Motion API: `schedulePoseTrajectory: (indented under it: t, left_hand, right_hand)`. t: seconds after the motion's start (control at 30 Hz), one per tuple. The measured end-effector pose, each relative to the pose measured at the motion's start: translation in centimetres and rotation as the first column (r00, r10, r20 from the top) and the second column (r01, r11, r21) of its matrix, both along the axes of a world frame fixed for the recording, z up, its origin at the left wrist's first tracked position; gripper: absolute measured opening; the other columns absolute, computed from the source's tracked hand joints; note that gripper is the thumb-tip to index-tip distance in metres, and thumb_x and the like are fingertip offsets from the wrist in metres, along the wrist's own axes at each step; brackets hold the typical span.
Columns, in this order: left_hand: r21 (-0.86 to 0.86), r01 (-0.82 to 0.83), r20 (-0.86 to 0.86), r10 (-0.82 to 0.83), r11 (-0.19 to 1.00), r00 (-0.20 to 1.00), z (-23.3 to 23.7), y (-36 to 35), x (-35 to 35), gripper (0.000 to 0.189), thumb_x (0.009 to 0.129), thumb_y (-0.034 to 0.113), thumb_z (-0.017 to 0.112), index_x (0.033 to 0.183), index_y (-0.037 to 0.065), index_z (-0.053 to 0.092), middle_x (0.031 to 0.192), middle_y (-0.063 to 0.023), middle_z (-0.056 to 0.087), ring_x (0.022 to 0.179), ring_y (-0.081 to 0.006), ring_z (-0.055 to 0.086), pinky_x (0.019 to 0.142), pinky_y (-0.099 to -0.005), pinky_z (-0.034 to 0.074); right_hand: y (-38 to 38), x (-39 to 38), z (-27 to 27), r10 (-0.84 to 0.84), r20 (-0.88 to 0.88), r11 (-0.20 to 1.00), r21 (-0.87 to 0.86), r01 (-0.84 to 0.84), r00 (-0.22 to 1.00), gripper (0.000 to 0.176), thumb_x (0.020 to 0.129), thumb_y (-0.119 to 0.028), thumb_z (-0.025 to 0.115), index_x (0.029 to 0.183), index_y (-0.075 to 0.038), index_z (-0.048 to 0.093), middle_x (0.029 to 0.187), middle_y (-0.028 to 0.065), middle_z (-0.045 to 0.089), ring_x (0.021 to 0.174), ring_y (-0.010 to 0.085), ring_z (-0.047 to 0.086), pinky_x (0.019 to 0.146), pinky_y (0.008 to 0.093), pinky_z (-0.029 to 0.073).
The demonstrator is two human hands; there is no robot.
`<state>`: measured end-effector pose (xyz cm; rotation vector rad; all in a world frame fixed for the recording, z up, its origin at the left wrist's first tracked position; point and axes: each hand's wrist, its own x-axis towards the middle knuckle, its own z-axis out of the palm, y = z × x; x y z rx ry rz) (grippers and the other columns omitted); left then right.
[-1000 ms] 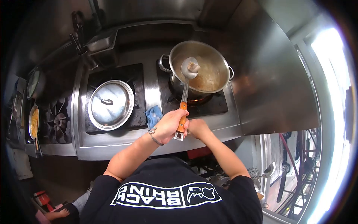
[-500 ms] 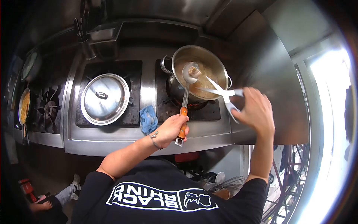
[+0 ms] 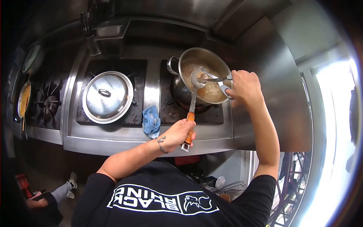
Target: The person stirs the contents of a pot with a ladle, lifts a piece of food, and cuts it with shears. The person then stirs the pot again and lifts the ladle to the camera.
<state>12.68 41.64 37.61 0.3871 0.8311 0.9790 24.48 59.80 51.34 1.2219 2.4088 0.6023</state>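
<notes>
My left hand [image 3: 182, 133] is wrapped around the orange wooden handle of a metal ladle [image 3: 193, 99]. The ladle's bowl is over the large steel pot [image 3: 227, 68] and carries a brownish piece of food [image 3: 202, 76]. In my right hand [image 3: 244, 87] is a pair of scissors [image 3: 224, 87] with white and grey handles. Its blades are spread and reach in from the right, overlapping the ladle's bowl and the food. Cloudy, light-brown broth [image 3: 211, 92] fills the pot below, which stands on a stove burner.
A lidded pot [image 3: 107, 97] sits on the burner to the left. Between the two burners lies a crumpled blue cloth [image 3: 151, 120]. Farther left is a pan with yellow food [image 3: 25, 99]. Utensils stand in a metal holder [image 3: 92, 45] at the back. Someone's leg [image 3: 61, 192] shows at lower left.
My right hand has moved left and up, bringing the scissors from the pot's right edge to the food in the ladle. The ladle has barely shifted.
</notes>
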Motion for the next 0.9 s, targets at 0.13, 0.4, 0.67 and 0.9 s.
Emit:
schedulePoseTrajectory:
  t: [0.13,0.4,0.67,0.9]
  left_hand:
    - [0.022,0.01,-0.004,-0.01,1.0,1.0,0.0,0.0,-0.1,0.021,0.093,0.029,0.044,0.094,0.008,0.039,0.065,-0.0052,0.052,0.048,-0.0154,0.051,0.046,-0.0281,0.046]
    - [0.032,0.021,0.014,-0.021,0.999,1.0,0.1,-0.3,-0.1,0.021,0.093,0.029,0.043,0.096,0.008,0.041,0.065,-0.0052,0.052,0.049,-0.016,0.052,0.047,-0.0291,0.046]
    - [-0.041,0.018,0.037,-0.016,0.999,0.999,0.7,-0.3,-0.1,0.021,0.093,0.028,0.044,0.098,0.007,0.043,0.066,-0.0052,0.052,0.049,-0.0164,0.052,0.047,-0.0299,0.046]
    - [-0.052,0.025,0.028,-0.024,0.998,0.999,0.9,0.0,0.0,0.021,0.093,0.027,0.043,0.102,0.007,0.043,0.066,-0.0053,0.052,0.048,-0.0165,0.052,0.046,-0.0305,0.046]
  right_hand:
    - [0.7,0.2,0.0,0.023,0.007,0.999,-0.033,-0.023,1.0,0.022,0.068,-0.028,0.069,0.077,-0.008,0.066,0.077,0.0097,0.067,0.075,0.0234,0.066,0.065,0.0327,0.051]
    - [0.8,1.0,-0.3,0.094,-0.003,0.995,-0.019,-0.094,0.996,0.012,0.067,-0.018,0.068,0.072,-0.008,0.069,0.076,0.0111,0.067,0.072,0.0245,0.066,0.063,0.0336,0.052]
    - [0.5,1.9,0.4,0.052,-0.055,0.998,-0.038,-0.054,0.997,0.016,0.067,-0.021,0.067,0.074,-0.006,0.069,0.073,0.0113,0.066,0.073,0.0268,0.065,0.064,0.0354,0.052]
    - [-2.3,2.1,3.4,-0.152,-0.05,0.983,-0.116,0.145,0.987,0.034,0.069,-0.034,0.065,0.086,-0.005,0.064,0.077,0.0112,0.066,0.077,0.0266,0.064,0.072,0.0358,0.05]
